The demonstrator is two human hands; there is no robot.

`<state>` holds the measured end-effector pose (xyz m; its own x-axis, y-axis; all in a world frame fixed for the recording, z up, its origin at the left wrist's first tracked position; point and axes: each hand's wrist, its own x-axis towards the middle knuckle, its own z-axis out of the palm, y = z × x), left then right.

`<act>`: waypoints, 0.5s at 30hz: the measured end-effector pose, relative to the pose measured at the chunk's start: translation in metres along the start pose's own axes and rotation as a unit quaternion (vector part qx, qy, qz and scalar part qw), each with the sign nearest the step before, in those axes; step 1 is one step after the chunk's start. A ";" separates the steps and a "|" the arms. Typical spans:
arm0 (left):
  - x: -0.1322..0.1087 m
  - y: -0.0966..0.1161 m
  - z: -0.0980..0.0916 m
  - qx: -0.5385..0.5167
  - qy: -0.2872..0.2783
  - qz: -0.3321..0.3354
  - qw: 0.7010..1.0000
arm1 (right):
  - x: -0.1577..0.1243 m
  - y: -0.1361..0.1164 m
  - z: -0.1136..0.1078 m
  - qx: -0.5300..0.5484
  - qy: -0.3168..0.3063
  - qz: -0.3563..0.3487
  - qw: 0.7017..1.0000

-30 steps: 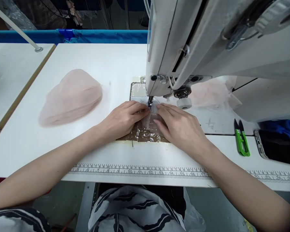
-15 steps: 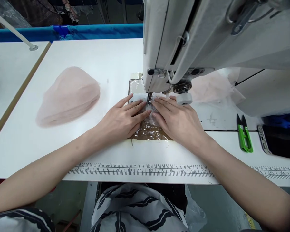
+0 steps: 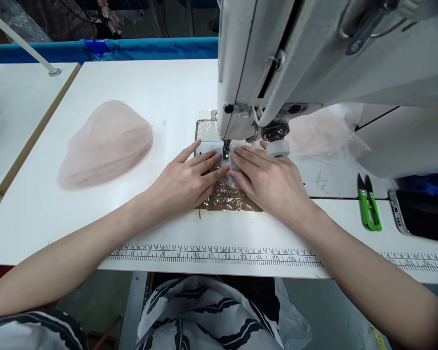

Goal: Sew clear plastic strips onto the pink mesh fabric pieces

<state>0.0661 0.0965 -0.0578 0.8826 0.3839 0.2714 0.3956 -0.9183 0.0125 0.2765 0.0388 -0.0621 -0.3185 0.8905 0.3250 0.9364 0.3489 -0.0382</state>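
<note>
Under the white sewing machine head [image 3: 255,73], a small sheer piece of fabric [image 3: 232,181] lies at the presser foot [image 3: 226,148]. My left hand [image 3: 190,179] rests flat with spread fingers on its left side, fingertips close to the foot. From the right, my right hand [image 3: 272,177] lies flat, its fingertips just beside the foot and its fingers spread. Both thumbs point inward in front of the needle area. Brown tape [image 3: 228,200] covers the bed below the hands. The fabric's edges are partly hidden by the fingers.
A stack of sheer pink fabric [image 3: 107,146] lies on the left of the white table [image 3: 178,92]. More pink fabric [image 3: 319,131] is behind the machine head. Green snips [image 3: 368,209] and a phone [image 3: 423,214] lie at the right. A printed ruler [image 3: 219,256] runs along the front edge.
The sheer fabric at the foot has shifted slightly between the fingers. Both hands keep nearly the same pose. The view has moved very slightly.
</note>
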 end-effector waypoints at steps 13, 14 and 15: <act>0.002 0.001 -0.001 0.003 0.007 -0.005 1.000 | -0.003 0.001 0.000 -0.027 0.017 -0.024 0.999; 0.002 0.001 -0.001 0.001 0.008 -0.007 1.000 | -0.004 0.001 -0.001 -0.022 0.023 -0.027 0.999; 0.002 0.001 0.000 0.000 0.009 -0.008 1.000 | -0.005 0.001 -0.003 -0.014 0.029 -0.033 0.999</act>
<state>0.0679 0.0961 -0.0571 0.8714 0.3969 0.2881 0.4096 -0.9121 0.0178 0.2797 0.0344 -0.0609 -0.3714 0.8473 0.3796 0.9178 0.3969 0.0119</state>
